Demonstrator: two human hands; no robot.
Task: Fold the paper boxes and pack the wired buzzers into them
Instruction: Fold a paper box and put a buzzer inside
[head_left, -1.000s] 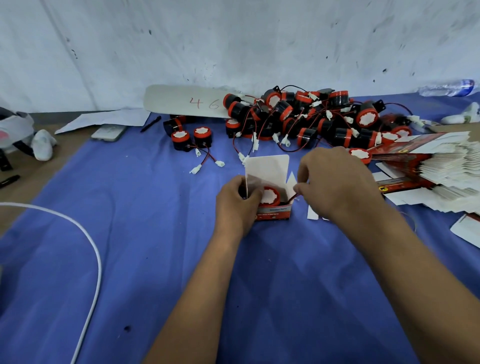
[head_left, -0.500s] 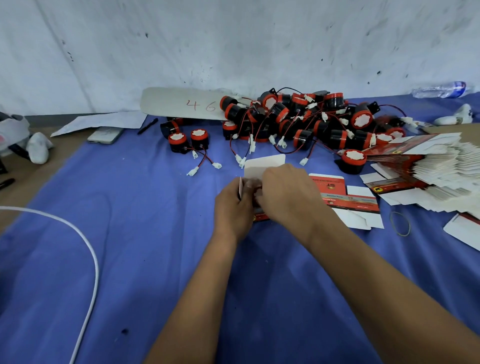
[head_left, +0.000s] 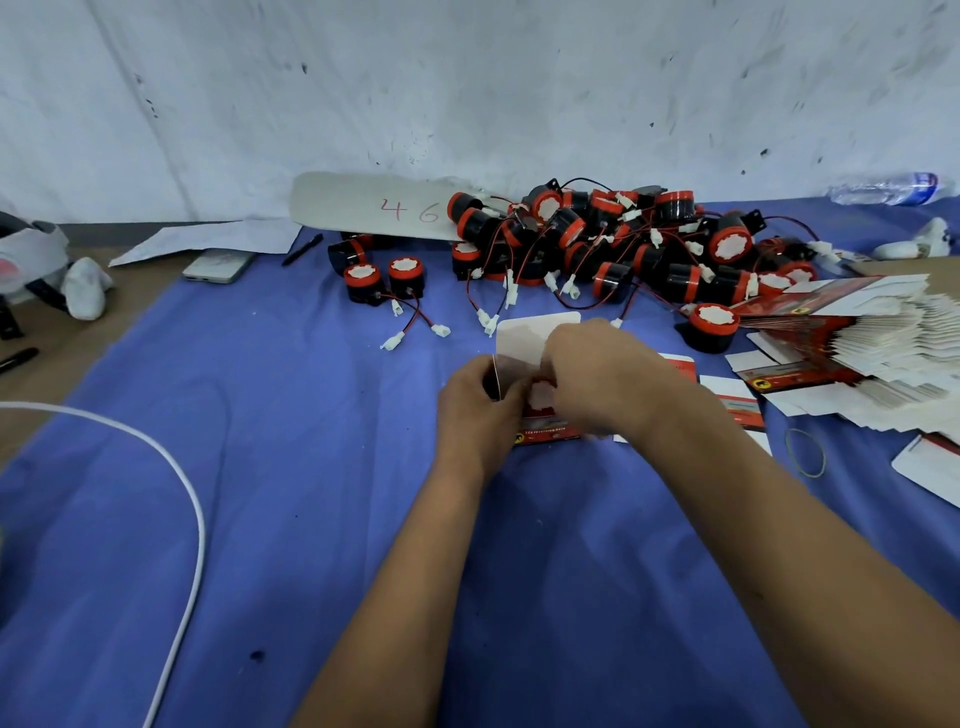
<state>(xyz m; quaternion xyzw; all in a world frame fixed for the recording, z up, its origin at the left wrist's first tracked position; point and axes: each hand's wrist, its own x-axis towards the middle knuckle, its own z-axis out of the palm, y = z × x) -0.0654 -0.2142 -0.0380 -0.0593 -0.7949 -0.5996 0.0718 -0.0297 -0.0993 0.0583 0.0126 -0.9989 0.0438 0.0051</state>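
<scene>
A white cable (head_left: 176, 499) curves across the near left of the blue-covered table (head_left: 311, 519), ahead of two bare forearms reaching in. At mid-table the left hand (head_left: 475, 410) curls round the left side of a red paper box (head_left: 545, 431), its grip pinching a side flap, while the right hand (head_left: 597, 379) bends over the open top, fingers curled down onto the wired buzzer (head_left: 543, 395) seated inside; whether they pinch its wire cannot be told. The white lid flap (head_left: 535, 335) stands upright behind the hands. Judged from its thin card, the box is light and creases easily, best steadied at its walls and folded along the scored lines; the buzzer looks small and rigid, its thin wire springy and likely to resist tucking. A flat box blank (head_left: 727, 400) lies just beside the right hand, a rubber band (head_left: 805, 452) nearby, and a fanned stack of unfolded boxes (head_left: 857, 353) to the right. Beyond, a heap of red-and-black buzzers (head_left: 623, 244) waits, two more (head_left: 384, 278) standing apart. A phone (head_left: 218, 265), pen (head_left: 304, 249) and numbered white card (head_left: 374, 208) lie near the wall.
</scene>
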